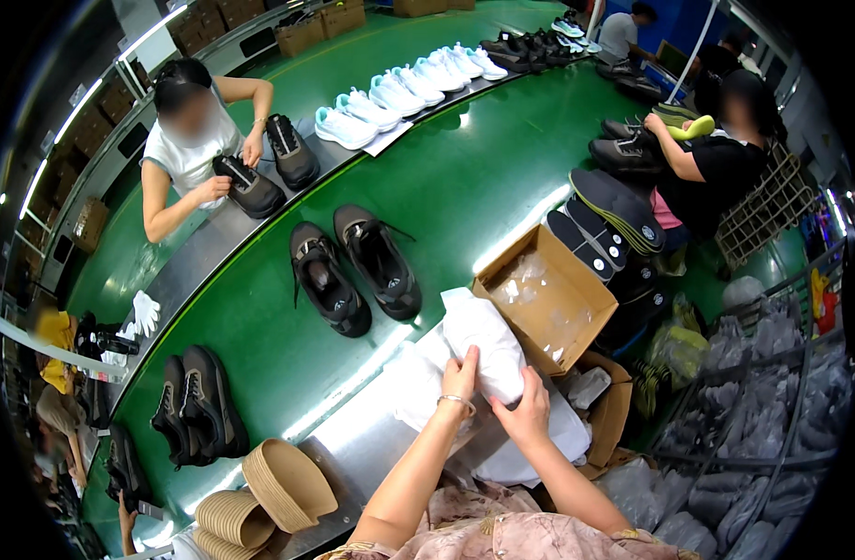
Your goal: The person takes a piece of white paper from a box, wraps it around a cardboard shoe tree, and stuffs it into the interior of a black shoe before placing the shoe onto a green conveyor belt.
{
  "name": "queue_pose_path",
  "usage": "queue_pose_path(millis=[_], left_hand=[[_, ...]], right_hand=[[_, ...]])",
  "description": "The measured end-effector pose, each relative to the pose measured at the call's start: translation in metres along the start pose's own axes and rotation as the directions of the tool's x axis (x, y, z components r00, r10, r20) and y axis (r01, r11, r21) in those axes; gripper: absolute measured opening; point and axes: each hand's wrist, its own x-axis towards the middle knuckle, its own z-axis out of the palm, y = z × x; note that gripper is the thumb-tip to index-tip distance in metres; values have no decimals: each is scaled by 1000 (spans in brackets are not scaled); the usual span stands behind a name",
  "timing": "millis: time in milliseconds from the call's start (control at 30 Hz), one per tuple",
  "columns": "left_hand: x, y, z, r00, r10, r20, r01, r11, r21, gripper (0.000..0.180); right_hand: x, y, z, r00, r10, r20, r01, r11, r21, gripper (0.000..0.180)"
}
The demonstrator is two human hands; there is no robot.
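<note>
Held a white paper bundle in both hands, above the metal part of the table and just beside an open cardboard box. Gripped the left side with the closed fingers of the left hand and the lower right end with those of the right hand. Looked to be at the step of shaping or folding the paper, well apart from a pair of dark shoes. Seemed to call next for an even hold with both hands and gentle pressing. Could not make out any contents within the paper, nor the fingertips beneath. Partly hid more white paper behind the left forearm; lost both elbows around the lower edge.
</note>
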Motion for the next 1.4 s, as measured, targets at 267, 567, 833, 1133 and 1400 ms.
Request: queue_pose_path(millis=[267, 567, 833, 1133, 1400], left_hand=[[-11, 22, -21, 936, 346, 69, -194, 667, -720, 61], [-30, 51, -69, 976, 219, -15, -173, 724, -667, 58], [-1, 53, -62, 901, 366, -231, -430, 821, -377, 56], [128, 131, -101, 557, 746, -365, -373, 617, 693, 50], [120, 188, -74, 858, 511, -49, -86, 237, 968, 21]], right_hand=[[25, -60, -14, 980, 157, 121, -192, 904, 383, 68], [41, -99, -4, 928, 146, 342, -305, 825, 475, 67], [51, -104, 24, 892, 318, 320, -449, 565, 692, 61], [80, -58, -13, 902, 387, 190, -391, 549, 739, 53], [52, -33, -23, 868, 468, 166, -453, 607, 653, 64]])
